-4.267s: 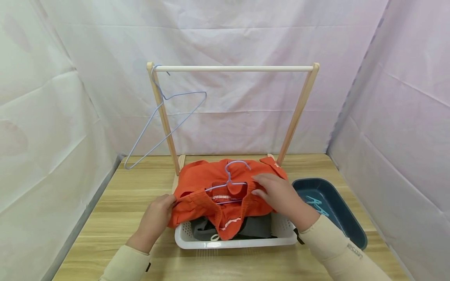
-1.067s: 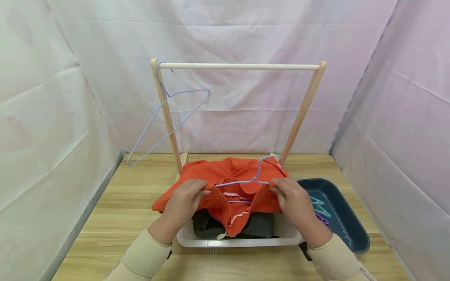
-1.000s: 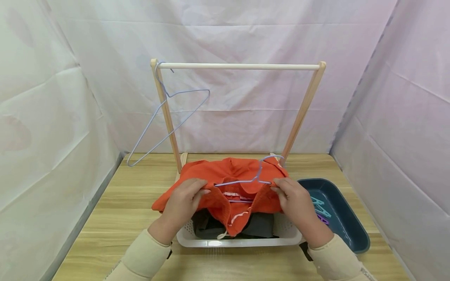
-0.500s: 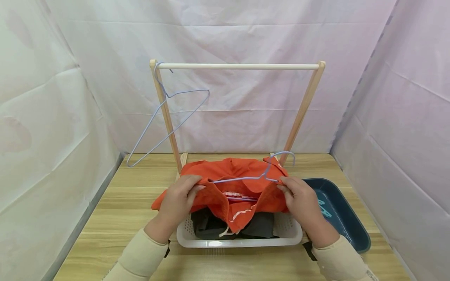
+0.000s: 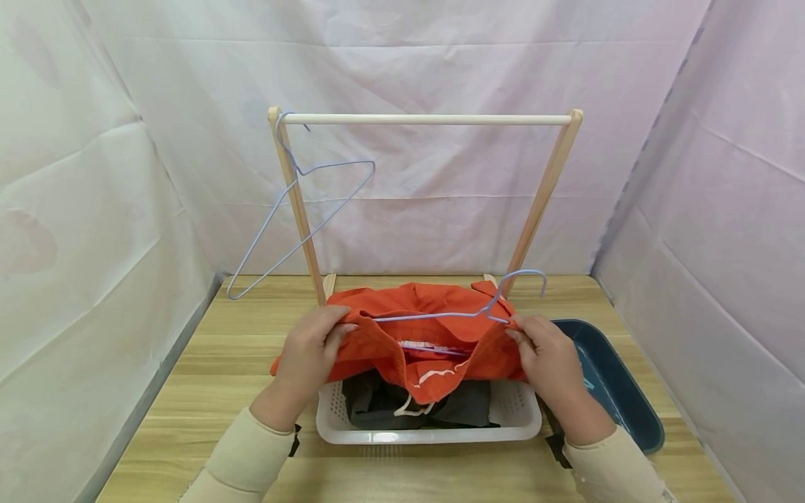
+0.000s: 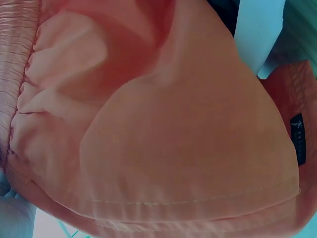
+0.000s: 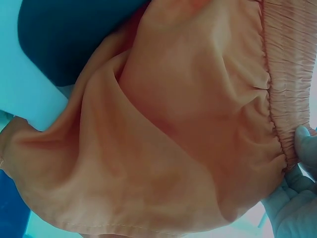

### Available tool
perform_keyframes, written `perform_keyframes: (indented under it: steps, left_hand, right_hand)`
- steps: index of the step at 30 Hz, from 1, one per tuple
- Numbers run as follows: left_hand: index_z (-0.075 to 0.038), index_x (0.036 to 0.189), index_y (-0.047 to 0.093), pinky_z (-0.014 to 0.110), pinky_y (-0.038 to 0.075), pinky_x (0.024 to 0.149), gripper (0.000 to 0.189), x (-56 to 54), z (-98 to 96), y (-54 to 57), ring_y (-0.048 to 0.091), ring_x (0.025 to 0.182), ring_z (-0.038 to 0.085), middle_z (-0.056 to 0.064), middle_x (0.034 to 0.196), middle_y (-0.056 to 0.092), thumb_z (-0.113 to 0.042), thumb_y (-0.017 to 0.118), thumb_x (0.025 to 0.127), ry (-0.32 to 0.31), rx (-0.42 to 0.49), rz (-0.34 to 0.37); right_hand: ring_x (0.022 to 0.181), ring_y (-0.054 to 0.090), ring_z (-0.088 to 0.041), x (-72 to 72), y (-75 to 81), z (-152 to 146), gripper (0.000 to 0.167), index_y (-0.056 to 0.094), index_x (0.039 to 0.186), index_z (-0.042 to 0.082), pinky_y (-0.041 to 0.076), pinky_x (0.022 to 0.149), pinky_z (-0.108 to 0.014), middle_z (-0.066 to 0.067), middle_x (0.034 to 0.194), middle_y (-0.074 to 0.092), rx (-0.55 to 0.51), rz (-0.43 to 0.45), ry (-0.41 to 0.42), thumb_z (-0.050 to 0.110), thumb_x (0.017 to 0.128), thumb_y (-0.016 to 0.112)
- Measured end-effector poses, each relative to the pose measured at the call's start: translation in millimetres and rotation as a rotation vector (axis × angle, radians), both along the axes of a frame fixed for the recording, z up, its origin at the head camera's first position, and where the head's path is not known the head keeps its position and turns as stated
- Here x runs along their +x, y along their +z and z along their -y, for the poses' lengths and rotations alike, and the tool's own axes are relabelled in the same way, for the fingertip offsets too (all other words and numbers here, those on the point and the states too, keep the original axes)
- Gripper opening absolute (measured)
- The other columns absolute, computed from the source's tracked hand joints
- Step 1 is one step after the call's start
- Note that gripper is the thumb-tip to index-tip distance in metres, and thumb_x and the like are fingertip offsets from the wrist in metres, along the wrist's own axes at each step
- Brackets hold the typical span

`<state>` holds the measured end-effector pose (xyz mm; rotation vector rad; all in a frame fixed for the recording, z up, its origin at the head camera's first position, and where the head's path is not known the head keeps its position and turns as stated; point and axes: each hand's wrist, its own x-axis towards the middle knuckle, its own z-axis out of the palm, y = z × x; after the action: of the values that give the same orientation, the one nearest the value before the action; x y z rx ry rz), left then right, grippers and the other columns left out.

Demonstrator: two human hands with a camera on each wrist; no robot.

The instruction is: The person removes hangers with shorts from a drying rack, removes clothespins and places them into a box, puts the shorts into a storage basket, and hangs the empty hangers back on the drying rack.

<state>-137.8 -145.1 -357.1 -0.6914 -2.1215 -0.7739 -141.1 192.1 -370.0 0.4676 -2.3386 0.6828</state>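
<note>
A pair of orange shorts point(image 5: 434, 297) with a gathered waistband and pale drawstring spreads over the white basket in the head view. Inside the waist opening lies a light blue wire hanger point(image 5: 434, 316), its hook tilted to the right. My left hand point(image 5: 305, 356) pinches the waistband's left side, near the hanger's left end. At the opposite side my right hand point(image 5: 553, 363) pinches the waistband beside the hanger's right arm. In the right wrist view, thumb and fingers point(image 7: 306, 144) grip the elastic edge. Most of the left hand is cut off in the left wrist view.
The white basket point(image 5: 428, 436) holds dark grey cloth point(image 5: 383, 402). Behind it stands a rack with a white rail point(image 5: 421, 119); a second blue hanger point(image 5: 330, 166) hangs at its left end. A dark tray point(image 5: 629, 391) with light blue items sits to the right, partly behind my right arm.
My hands have drawn apart and lifted slightly, stretching the waistband wider between them. The hanger in the shorts has shifted right, its hook now further right. More drawstring shows at the front.
</note>
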Motion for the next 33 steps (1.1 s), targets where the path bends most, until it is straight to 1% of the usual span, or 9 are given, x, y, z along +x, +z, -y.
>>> perform_keyframes:
  steps: [4,10,14,18,24,27,30,33]
  left_hand:
    - [0.002,0.095,0.068,0.039,0.056,0.075,0.03,-0.2,3.2,0.2,0.064,0.082,0.027,0.011,0.087,0.068,0.002,0.08,0.068,0.022,-0.001,0.002]
    - [0.003,0.095,0.069,0.041,0.056,0.074,0.031,-2.3,9.6,1.2,0.066,0.081,0.029,0.014,0.087,0.069,0.0,0.08,0.066,0.07,-0.004,0.0]
    - [0.003,0.095,0.069,0.042,0.056,0.075,0.031,-2.6,13.0,2.5,0.066,0.081,0.03,0.015,0.086,0.069,-0.001,0.08,0.066,0.088,-0.007,0.01]
    - [0.003,0.096,0.069,0.043,0.056,0.075,0.031,-2.1,14.5,5.4,0.066,0.082,0.03,0.015,0.087,0.069,-0.001,0.08,0.066,0.091,-0.003,0.024]
    - [0.003,0.097,0.07,0.042,0.056,0.075,0.031,-2.3,17.0,9.0,0.067,0.082,0.028,0.014,0.089,0.07,0.003,0.079,0.067,0.09,0.046,0.038]
    - [0.003,0.097,0.071,0.039,0.055,0.076,0.03,-2.9,19.6,9.7,0.068,0.081,0.028,0.013,0.088,0.07,0.003,0.079,0.067,0.106,0.083,0.039]
    - [0.001,0.097,0.071,0.032,0.053,0.078,0.03,-3.1,22.7,10.4,0.068,0.082,0.027,0.012,0.088,0.071,0.004,0.079,0.068,0.128,0.122,0.051]
    - [0.0,0.096,0.072,0.03,0.052,0.08,0.03,-3.3,25.1,11.1,0.067,0.082,0.027,0.012,0.088,0.071,0.005,0.079,0.068,0.133,0.135,0.066]
  right_hand:
    - [0.079,0.066,-0.027,1.2,0.0,-0.9,0.023,0.071,0.092,-0.003,0.056,0.069,-0.044,-0.011,0.085,0.068,-0.005,-0.018,-0.008,-0.009,0.071,0.078]
    - [0.08,0.066,-0.027,2.1,3.5,-1.9,0.022,0.071,0.092,-0.002,0.055,0.071,-0.044,-0.011,0.085,0.068,-0.008,-0.016,-0.024,-0.009,0.072,0.078]
    - [0.078,0.065,-0.028,2.6,7.6,-2.4,0.022,0.071,0.092,-0.003,0.056,0.069,-0.045,-0.012,0.084,0.067,-0.01,-0.022,-0.029,-0.009,0.071,0.078]
    - [0.077,0.065,-0.03,1.8,11.2,-3.1,0.023,0.071,0.093,-0.004,0.056,0.069,-0.047,-0.014,0.083,0.067,-0.013,-0.028,-0.031,-0.009,0.071,0.078]
    - [0.077,0.065,-0.03,0.6,13.8,-5.9,0.024,0.071,0.092,-0.004,0.055,0.068,-0.047,-0.014,0.083,0.067,-0.011,-0.043,-0.04,-0.009,0.07,0.078]
    - [0.076,0.065,-0.03,0.3,15.2,-8.7,0.023,0.071,0.092,-0.004,0.055,0.068,-0.047,-0.015,0.082,0.067,-0.017,-0.043,-0.051,-0.008,0.071,0.078]
    - [0.076,0.066,-0.033,0.2,17.7,-12.5,0.021,0.071,0.092,-0.004,0.055,0.068,-0.049,-0.016,0.082,0.068,-0.038,-0.033,-0.07,-0.008,0.072,0.077]
    - [0.077,0.067,-0.036,-0.1,20.5,-15.6,0.02,0.07,0.092,-0.005,0.054,0.069,-0.052,-0.018,0.084,0.068,-0.054,-0.014,-0.083,-0.008,0.073,0.076]
